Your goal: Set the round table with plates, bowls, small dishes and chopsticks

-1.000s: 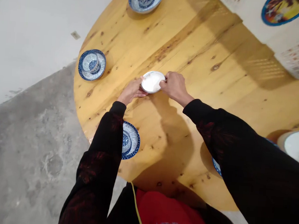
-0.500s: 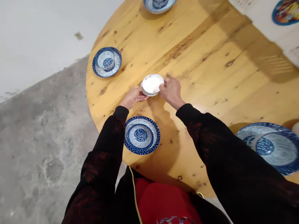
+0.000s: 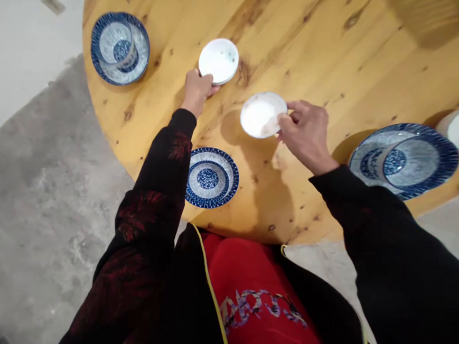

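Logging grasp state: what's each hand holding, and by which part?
Right hand holds a small white dish by its right rim, apparently lifted. Left hand grips the near rim of the white dish stack on the table.

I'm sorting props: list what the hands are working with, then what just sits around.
In hand:
left hand touching white dish stack
right hand holding small white dish

Lying about:
blue plate
blue bowl set
large blue plate
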The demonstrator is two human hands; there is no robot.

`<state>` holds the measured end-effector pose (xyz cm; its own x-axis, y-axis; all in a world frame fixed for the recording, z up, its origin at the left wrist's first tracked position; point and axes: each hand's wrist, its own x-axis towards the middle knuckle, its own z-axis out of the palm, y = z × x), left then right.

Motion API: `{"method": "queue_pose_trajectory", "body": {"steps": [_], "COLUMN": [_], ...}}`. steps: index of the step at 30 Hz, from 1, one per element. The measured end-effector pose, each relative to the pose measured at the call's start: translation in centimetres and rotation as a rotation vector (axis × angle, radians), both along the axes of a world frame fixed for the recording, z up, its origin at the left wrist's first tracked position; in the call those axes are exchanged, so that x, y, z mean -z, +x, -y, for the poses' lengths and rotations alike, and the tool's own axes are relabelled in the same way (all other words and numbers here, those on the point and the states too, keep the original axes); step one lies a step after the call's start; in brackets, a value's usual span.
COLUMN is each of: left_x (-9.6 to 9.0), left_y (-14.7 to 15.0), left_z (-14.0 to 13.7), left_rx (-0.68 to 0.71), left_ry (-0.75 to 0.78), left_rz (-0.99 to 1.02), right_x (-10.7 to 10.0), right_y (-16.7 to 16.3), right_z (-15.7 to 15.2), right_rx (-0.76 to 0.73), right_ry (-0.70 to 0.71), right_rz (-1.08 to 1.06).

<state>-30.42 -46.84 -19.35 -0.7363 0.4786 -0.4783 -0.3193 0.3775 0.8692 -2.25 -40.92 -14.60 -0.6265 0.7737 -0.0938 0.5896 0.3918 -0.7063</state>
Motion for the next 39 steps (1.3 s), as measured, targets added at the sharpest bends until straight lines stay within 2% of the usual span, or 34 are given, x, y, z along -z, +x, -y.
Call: {"method": "queue_pose_trajectory", "body": {"steps": [3,5,8,11,14,18,23,29,39], "left_x": [0.9,0.3,-2.0,-5.1,-7.3,-8.5,-8.3,-7.7,-8.0], "left_y": [-0.9,-0.9,0.0,1.9,4.1,6.0,6.4,5.8,5.9], "left_z": [1.0,2.9,6.6,10.4,13.3,15.6,17.8,20.2,21.4], "left_rx": [0.004,0.032,0.111,0.152,0.132,0.045,-0.048,-0.066,-0.079], "left_ry": [-0.022,-0.028,0.002,0.024,0.019,0.042,0.041,0.027,0.031], "left_rz": [-0.084,-0.138,-0.247,-0.353,-0.38,-0.352,-0.343,-0.358,-0.346], "right_x": [-0.2,0.1,0.6,0.6,0.5,0.6,0.9,1.3,2.1], "right_y": [5.2,8.1,11.4,13.2,13.7,13.3,13.0,13.3,13.5], "right_z": [3.0,5.3,8.6,11.4,13.3,14.4,14.7,14.7,15.1], "right_rx": [0.061,0.08,0.096,0.071,0.04,0.016,0.01,-0.001,-0.006], "right_ry": [-0.048,-0.103,-0.154,-0.174,-0.181,-0.216,-0.209,-0.14,-0.071], "right_rz": [0.053,0.058,0.071,0.105,0.145,0.202,0.241,0.284,0.331]}}
